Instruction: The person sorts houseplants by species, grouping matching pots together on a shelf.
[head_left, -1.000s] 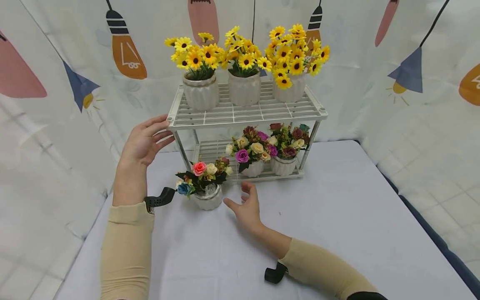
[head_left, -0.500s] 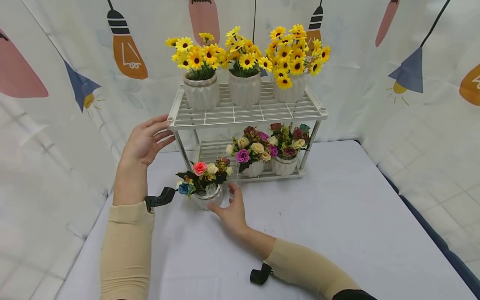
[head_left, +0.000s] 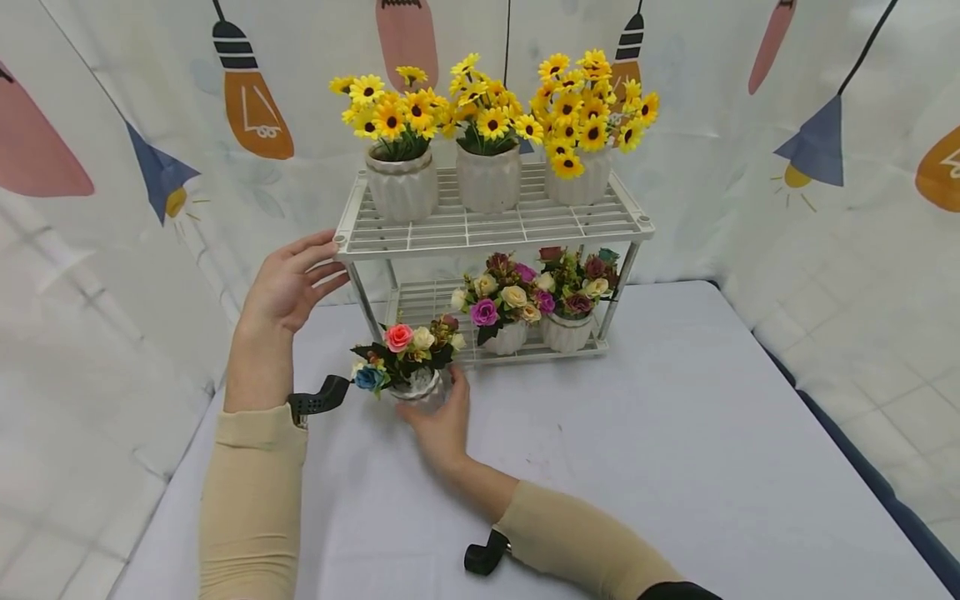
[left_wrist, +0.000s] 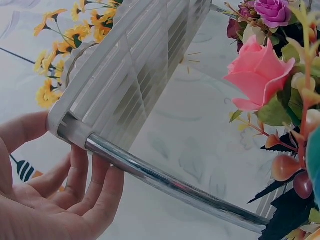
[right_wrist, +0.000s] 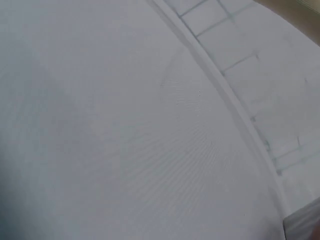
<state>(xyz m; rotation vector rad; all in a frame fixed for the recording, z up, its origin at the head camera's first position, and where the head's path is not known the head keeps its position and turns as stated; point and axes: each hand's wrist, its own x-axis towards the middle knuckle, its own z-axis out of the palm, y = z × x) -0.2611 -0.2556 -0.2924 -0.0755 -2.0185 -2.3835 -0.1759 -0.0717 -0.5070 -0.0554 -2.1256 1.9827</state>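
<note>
Rose pot [head_left: 414,371] sits on the table [head_left: 675,433], just in front of the white rack's [head_left: 487,229] lower-left corner, outside the rack. Right hand [head_left: 438,421] is wrapped round the pot's white base, fingers curled on its right side, thumb toward the front; looks like a fresh grasp, pot not lifted yet. Left hand [head_left: 288,283] braces the rack's top-left corner: fingers fairly straight, fingertips [left_wrist: 107,172] against the corner and the chrome post [left_wrist: 165,182], thumb over the edge. Steadying, not clamping.

Rack status: three sunflower pots [head_left: 487,137] on the top shelf; two rose pots [head_left: 536,304] centre and right on the lower shelf [head_left: 420,302], left slot free.

Step in hand, my read: grasp stage of a pick. Next move likely needs a low lift and a slide under the top shelf into the left slot, keeping the blooms clear of the post and the neighbouring bouquet. Right wrist view shows only tablecloth, no grip detail.
</note>
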